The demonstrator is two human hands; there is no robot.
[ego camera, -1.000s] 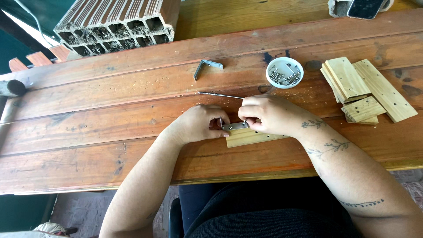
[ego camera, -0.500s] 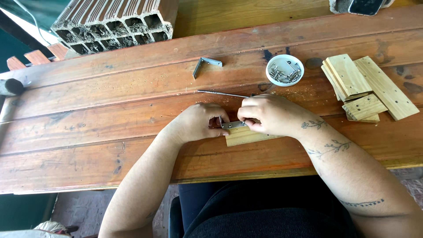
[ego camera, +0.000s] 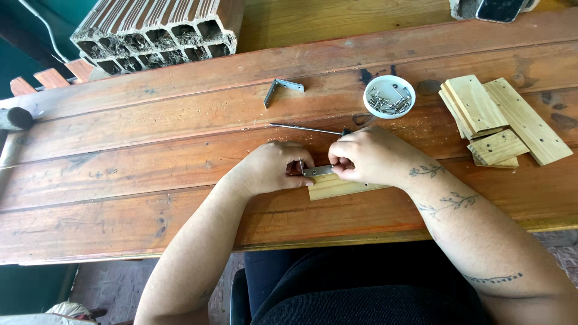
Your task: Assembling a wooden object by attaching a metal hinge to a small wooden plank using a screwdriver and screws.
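Upper left of frame: hollow brick (ego camera: 158,31) on the far edge of the bench (ego camera: 120,180), wood scraps (ego camera: 36,81) further left at the frame edge.

Upper centre: spare bracket (ego camera: 282,89) lying flat, apart from my hands. Below it a thin metal rod (ego camera: 301,128) pointing left – its right end disappears behind my right hand.

Centre: my left hand (ego camera: 274,168) is curled, fingertips pinching the left end of a small metal bracket (ego camera: 318,171). A short upright pin or screw shows at those fingertips; too small to tell which. Bracket sits on top of a pale wood strip (ego camera: 337,186), which lies flat on the bench just under both hands.

My right hand (ego camera: 370,157) is closed over the bracket's right end, thumb and fingers gripping it – also resting on the strip.

Upper right of centre: white dish (ego camera: 389,96) of screws. Right: stack of pale wood pieces (ego camera: 500,120), well apart from the hands.
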